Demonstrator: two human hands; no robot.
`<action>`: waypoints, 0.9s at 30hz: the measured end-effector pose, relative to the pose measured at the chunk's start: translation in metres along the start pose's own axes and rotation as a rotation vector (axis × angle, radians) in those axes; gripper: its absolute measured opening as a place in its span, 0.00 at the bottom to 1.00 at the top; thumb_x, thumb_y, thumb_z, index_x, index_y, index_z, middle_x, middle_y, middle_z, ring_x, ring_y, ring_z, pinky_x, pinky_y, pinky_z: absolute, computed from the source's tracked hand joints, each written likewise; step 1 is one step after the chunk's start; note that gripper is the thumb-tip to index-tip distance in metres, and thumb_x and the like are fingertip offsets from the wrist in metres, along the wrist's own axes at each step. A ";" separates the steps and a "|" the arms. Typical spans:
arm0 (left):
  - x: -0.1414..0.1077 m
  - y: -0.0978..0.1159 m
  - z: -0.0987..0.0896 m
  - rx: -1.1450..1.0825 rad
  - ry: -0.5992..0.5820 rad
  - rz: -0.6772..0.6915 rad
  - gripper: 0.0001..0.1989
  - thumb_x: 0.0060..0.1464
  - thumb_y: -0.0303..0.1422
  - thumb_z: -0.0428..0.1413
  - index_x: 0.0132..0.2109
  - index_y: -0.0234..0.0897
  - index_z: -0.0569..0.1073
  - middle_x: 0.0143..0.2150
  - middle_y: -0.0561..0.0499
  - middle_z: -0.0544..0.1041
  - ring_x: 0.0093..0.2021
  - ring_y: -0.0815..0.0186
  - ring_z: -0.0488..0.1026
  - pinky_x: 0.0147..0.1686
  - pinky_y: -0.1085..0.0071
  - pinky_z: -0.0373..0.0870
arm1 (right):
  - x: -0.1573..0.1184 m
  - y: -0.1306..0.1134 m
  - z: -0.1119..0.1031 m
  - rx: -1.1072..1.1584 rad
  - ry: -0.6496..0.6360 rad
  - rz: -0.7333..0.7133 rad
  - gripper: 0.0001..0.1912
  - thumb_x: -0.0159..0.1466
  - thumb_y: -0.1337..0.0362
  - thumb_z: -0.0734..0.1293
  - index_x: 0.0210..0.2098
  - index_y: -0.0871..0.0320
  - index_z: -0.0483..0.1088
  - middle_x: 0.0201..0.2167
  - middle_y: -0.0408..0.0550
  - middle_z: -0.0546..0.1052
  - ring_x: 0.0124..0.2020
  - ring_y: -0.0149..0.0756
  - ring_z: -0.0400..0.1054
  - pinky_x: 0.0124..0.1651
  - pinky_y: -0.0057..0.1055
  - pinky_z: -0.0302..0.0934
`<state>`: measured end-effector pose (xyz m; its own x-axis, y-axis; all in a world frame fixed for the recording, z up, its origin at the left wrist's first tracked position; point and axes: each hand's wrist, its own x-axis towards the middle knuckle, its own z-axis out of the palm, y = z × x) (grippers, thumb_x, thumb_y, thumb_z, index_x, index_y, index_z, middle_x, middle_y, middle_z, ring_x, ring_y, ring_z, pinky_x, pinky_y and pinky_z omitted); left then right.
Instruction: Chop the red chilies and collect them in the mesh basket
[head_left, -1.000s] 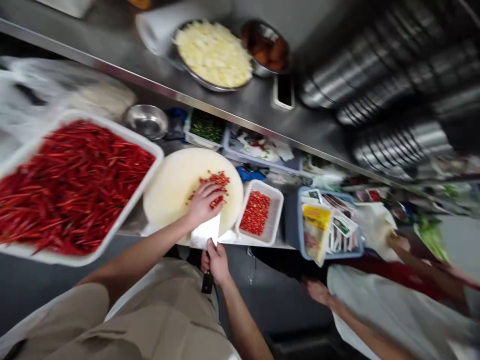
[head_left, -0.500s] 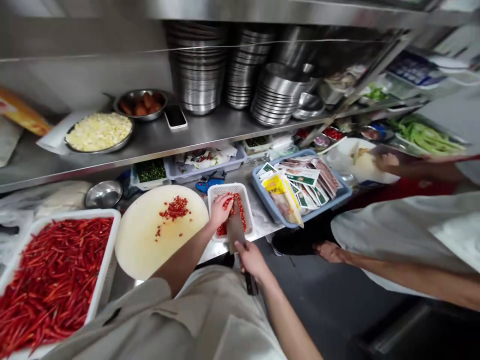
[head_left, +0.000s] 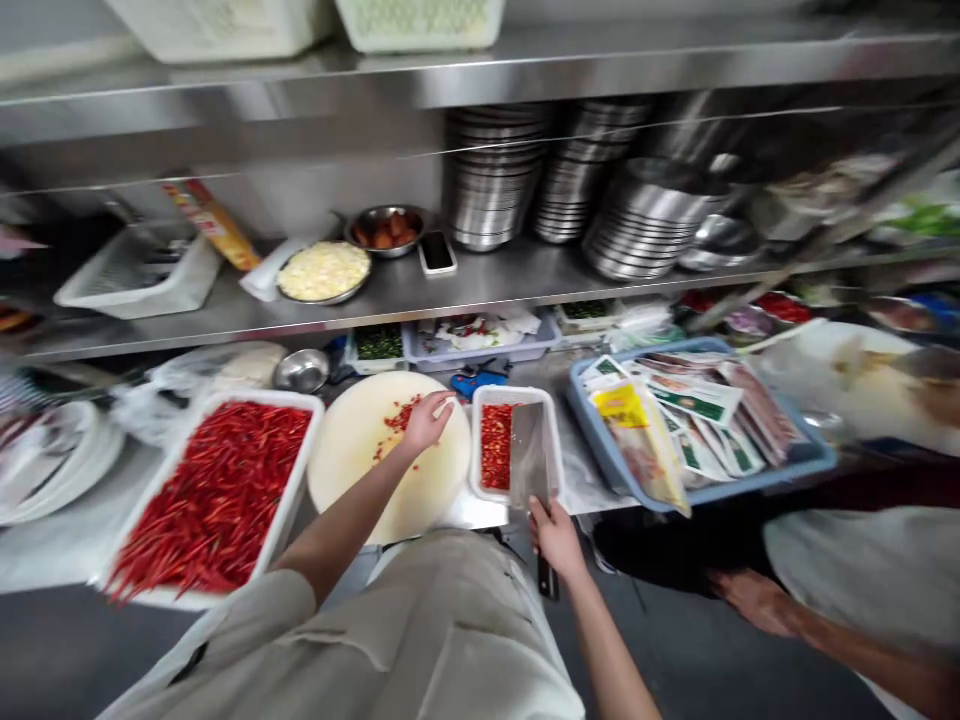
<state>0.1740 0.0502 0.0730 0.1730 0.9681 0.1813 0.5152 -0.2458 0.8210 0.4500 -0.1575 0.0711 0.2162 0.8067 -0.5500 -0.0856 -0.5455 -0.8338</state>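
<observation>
My right hand (head_left: 555, 535) grips the dark handle of a cleaver (head_left: 529, 455). The broad blade lies over the right part of a small white basket (head_left: 477, 480) that holds chopped red chillies (head_left: 496, 445). Above the round cutting board (head_left: 352, 470), my left hand (head_left: 427, 422) hovers with its fingers loosely apart and nothing visible in them. It is beside a small scatter of chopped chilli (head_left: 401, 412) on the board and partly covers it. To the left stands a large white basket (head_left: 318, 425) full of whole red chillies (head_left: 225, 490).
A blue tub (head_left: 600, 470) of packaged food stands right of the small basket. A co-worker's arm (head_left: 780, 605) is at the far right. Behind, a steel shelf (head_left: 517, 278) carries a phone (head_left: 437, 253), stacked metal bowls (head_left: 495, 190) and a dish of chopped pale vegetable (head_left: 324, 271).
My left hand has moved left from the small basket to above the cutting board. The cleaver still lies over the basket, now towards its right side. The view has swung left.
</observation>
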 end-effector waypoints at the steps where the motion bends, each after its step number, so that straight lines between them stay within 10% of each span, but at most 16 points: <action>1: -0.004 -0.006 -0.017 0.029 0.029 -0.007 0.19 0.71 0.42 0.53 0.60 0.39 0.78 0.60 0.43 0.81 0.57 0.59 0.80 0.63 0.57 0.77 | 0.007 -0.008 0.012 -0.096 -0.020 -0.044 0.25 0.61 0.37 0.71 0.32 0.51 0.65 0.19 0.37 0.69 0.19 0.34 0.62 0.25 0.29 0.56; 6: -0.053 -0.059 -0.100 0.182 0.106 -0.064 0.22 0.72 0.47 0.53 0.60 0.37 0.77 0.61 0.41 0.80 0.63 0.56 0.77 0.68 0.55 0.73 | 0.028 -0.047 0.084 -0.822 -0.087 -0.316 0.16 0.75 0.56 0.59 0.39 0.57 0.75 0.39 0.57 0.83 0.42 0.45 0.77 0.44 0.33 0.63; 10: -0.104 -0.109 -0.130 0.359 -0.069 0.025 0.39 0.64 0.55 0.60 0.72 0.34 0.67 0.75 0.37 0.67 0.78 0.46 0.60 0.77 0.47 0.57 | 0.027 -0.060 0.137 -1.202 -0.090 -0.322 0.17 0.78 0.61 0.58 0.51 0.60 0.76 0.44 0.62 0.84 0.46 0.47 0.80 0.47 0.34 0.63; 15: -0.103 -0.133 -0.102 0.498 -0.028 -0.054 0.55 0.58 0.62 0.61 0.78 0.28 0.57 0.80 0.30 0.54 0.82 0.37 0.41 0.79 0.38 0.37 | 0.016 -0.055 0.200 -1.351 -0.086 -0.309 0.19 0.79 0.61 0.57 0.60 0.63 0.72 0.45 0.64 0.84 0.46 0.47 0.81 0.48 0.35 0.66; 19: -0.064 -0.126 -0.081 0.390 -0.051 0.007 0.49 0.62 0.57 0.57 0.77 0.26 0.59 0.79 0.30 0.58 0.81 0.41 0.49 0.80 0.44 0.43 | -0.003 -0.044 0.232 -1.347 -0.090 -0.303 0.19 0.79 0.61 0.57 0.60 0.64 0.71 0.45 0.67 0.84 0.46 0.49 0.81 0.50 0.37 0.66; 27: -0.048 -0.158 -0.072 0.171 -0.315 0.278 0.52 0.51 0.64 0.62 0.71 0.33 0.69 0.74 0.37 0.68 0.76 0.46 0.62 0.78 0.48 0.53 | -0.006 -0.006 0.182 -0.572 -0.145 -0.111 0.15 0.74 0.51 0.62 0.34 0.52 0.64 0.22 0.37 0.70 0.23 0.32 0.65 0.28 0.26 0.59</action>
<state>0.0235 0.0460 -0.0263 0.5576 0.8087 0.1872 0.5399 -0.5246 0.6583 0.2726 -0.1181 0.0703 0.0550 0.8669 -0.4955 0.4760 -0.4590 -0.7502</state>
